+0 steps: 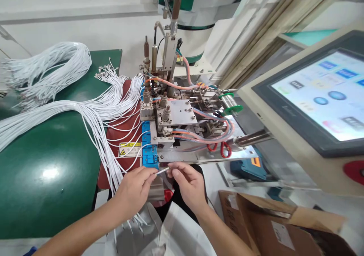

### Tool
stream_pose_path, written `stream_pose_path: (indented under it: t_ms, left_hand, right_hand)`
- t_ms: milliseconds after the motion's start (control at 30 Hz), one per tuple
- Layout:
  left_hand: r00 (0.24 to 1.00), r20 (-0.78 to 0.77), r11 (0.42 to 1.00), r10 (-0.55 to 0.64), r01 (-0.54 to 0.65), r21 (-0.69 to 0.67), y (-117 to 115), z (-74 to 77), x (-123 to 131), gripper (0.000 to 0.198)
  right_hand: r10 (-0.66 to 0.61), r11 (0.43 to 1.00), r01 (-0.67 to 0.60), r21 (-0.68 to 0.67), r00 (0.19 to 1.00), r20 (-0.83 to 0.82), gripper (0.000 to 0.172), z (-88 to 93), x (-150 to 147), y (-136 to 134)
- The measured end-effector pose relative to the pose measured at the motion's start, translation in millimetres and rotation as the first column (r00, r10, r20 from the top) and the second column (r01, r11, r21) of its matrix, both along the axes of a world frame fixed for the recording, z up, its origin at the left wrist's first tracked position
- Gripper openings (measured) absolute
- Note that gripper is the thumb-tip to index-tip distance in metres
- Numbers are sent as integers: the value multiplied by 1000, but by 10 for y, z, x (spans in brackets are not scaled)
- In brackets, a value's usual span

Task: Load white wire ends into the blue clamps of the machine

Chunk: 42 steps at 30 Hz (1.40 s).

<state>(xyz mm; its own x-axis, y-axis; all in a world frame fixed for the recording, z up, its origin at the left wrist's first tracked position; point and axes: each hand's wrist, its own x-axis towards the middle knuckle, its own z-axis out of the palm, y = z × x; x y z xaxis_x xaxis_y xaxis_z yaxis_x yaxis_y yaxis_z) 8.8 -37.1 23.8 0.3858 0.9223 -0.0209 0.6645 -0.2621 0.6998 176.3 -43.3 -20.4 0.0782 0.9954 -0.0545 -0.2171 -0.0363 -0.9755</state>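
Between my two hands runs a short visible length of white cable [163, 171], just in front of the blue fixtures. My left hand [136, 189] pinches it between thumb and fingers. At its other end, the fingertips of my right hand [189, 184] close around the cable tip. A row of blue cable holders [149, 150] lies along the machine's left side, with single white cables leading into them. The bundle of white cables [105, 150] spreads over the red-brown board [113, 135] and hangs down past my left forearm.
A metal machine [176, 112] with tubes and a green-flanged wire spool [230, 103] stands ahead. On the green table [42, 180] lies a coiled cable bundle [71, 61]. A touchscreen panel [321, 93] juts in at right, above an open cardboard box [264, 225].
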Motion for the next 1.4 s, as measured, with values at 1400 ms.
stream_pose_path:
  t_ms: [1400]
  left_hand:
    - [642,520,782,564,-212,-586,94,-152,247,17]
  right_hand:
    - [-334,905,158,395,839,429,10,86,-350,128]
